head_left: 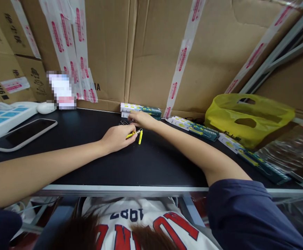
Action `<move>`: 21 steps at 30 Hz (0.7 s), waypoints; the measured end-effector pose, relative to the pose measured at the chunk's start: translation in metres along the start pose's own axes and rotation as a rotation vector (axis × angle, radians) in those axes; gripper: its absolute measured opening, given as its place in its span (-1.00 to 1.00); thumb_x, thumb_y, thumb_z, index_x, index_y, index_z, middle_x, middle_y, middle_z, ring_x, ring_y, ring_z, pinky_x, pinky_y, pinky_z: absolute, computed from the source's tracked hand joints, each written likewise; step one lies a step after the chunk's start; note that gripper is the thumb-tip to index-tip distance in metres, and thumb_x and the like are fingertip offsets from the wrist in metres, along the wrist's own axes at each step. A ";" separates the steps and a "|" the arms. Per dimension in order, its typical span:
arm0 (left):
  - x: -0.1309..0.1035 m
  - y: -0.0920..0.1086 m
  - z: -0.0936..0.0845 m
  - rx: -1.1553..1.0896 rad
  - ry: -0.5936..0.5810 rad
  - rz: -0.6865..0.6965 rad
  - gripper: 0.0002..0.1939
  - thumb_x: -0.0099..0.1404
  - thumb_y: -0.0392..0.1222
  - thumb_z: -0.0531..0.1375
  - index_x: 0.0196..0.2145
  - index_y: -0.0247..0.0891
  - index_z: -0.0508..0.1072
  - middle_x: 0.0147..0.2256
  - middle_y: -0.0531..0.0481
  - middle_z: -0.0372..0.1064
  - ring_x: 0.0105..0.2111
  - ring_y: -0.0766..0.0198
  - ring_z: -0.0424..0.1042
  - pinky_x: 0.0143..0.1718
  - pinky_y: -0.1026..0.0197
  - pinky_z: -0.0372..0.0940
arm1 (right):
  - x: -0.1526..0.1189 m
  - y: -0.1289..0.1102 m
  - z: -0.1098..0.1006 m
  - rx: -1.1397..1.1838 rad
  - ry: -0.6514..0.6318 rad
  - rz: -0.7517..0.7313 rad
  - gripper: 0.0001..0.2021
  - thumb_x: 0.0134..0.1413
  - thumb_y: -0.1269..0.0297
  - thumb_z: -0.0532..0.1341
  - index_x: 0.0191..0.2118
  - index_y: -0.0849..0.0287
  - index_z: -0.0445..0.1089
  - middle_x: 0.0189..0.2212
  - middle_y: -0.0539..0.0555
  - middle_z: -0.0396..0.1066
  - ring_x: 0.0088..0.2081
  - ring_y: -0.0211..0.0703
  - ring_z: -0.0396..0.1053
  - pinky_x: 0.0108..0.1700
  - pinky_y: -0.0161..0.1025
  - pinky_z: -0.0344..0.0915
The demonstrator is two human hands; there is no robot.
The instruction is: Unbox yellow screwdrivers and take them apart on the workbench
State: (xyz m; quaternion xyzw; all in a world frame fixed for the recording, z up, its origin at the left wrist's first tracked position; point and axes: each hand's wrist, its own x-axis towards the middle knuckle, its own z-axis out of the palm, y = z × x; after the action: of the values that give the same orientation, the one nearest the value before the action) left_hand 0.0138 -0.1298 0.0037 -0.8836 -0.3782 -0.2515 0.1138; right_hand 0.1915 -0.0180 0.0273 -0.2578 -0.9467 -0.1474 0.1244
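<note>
My left hand (pixel 119 139) is closed on a small yellow item (pixel 131 134) above the black table. From its fingertips a metal ring or clip sticks out, and a short yellow piece (pixel 140 137) hangs down beside it. My right hand (pixel 140 119) reaches just beyond, fingers bent down by some thin wire-like pieces (pixel 124 123) on the table; whether it grips one is too small to tell. Right behind it lie white and green printed boxes (pixel 141 108), partly covered by the hand.
More printed boxes (pixel 193 127) and a long one (pixel 253 158) line the right side, near a yellow plastic bag (pixel 247 119). At left are a phone (pixel 22 134), a power strip (pixel 9 118) and a blurred screen (pixel 62 90). Cardboard walls (pixel 156 52) stand behind.
</note>
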 end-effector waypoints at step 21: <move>0.042 -0.072 -0.020 0.137 -0.091 -0.366 -0.53 0.26 0.15 0.02 -0.32 -0.29 0.53 -0.32 -0.18 0.50 -0.27 0.04 0.44 -0.30 0.15 0.23 | 0.009 -0.051 -0.048 0.361 0.368 0.226 -0.77 0.31 0.21 0.00 -0.19 0.18 0.34 -0.21 0.13 0.38 -0.14 -0.14 0.31 -0.04 -0.16 0.26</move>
State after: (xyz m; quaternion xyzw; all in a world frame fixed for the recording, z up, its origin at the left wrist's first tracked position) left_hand -0.0214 -0.0623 0.0442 -0.8008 -0.5535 -0.2014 0.1086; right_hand 0.1647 -0.0727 0.0637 -0.3041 -0.8844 -0.0058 0.3539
